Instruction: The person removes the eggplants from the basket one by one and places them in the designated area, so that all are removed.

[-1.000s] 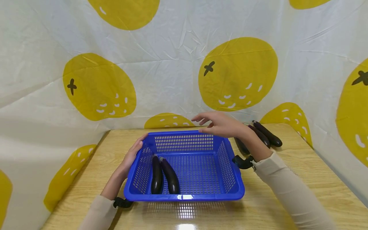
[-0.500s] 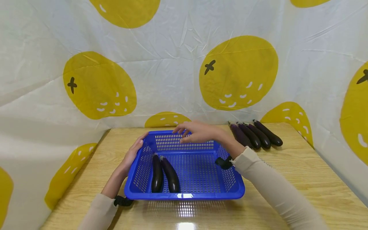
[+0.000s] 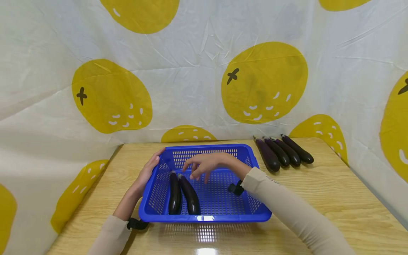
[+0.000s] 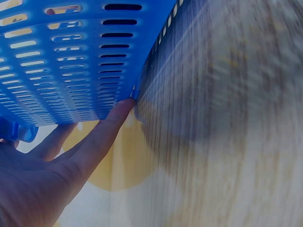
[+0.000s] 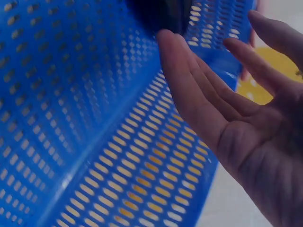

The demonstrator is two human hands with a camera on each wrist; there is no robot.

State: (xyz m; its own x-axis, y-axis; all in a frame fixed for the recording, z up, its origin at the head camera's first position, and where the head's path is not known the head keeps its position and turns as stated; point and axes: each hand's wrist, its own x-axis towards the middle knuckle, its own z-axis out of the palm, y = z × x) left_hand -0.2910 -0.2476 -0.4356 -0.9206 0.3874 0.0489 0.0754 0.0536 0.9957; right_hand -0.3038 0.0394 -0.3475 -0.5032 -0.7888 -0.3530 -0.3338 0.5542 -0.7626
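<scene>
Lower and farther left than before, my right grip (image 3: 208, 163), fingers parted and holding nothing, hangs just right of the stem end of the nearer glossy purple-black eggplant (image 3: 191, 200), whose long axis points away from me. Both lie in the blue perforated plastic basket (image 3: 236, 218): this one and a matching left-hand eggplant (image 3: 174, 196). My left grip (image 3: 148, 170) rests straight-fingered outside.
</scene>
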